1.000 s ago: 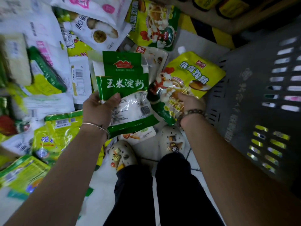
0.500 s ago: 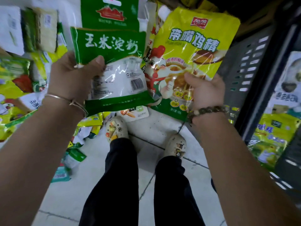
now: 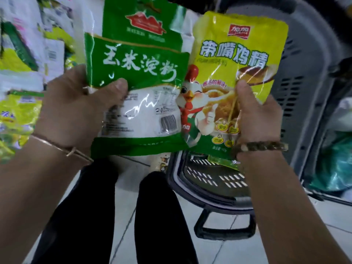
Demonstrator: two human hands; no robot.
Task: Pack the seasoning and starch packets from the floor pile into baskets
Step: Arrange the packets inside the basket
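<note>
Tiled floor (image 3: 224,252); packet pile (image 3: 22,111) left of dark basket (image 3: 209,201), many unpacked. Left grip (image 3: 76,111) clamped on green starch packet (image 3: 137,73), right grip (image 3: 257,119) on yellow seasoning packet (image 3: 238,60); both raised near basket, neither in yet.

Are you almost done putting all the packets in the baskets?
Not nearly. Done: some bags seem to lie in the grey basket on the right. In hand: the left hand grips a green starch packet, the right hand a yellow seasoning packet, near the dark basket. Left: lots of packets in the floor pile.
</note>
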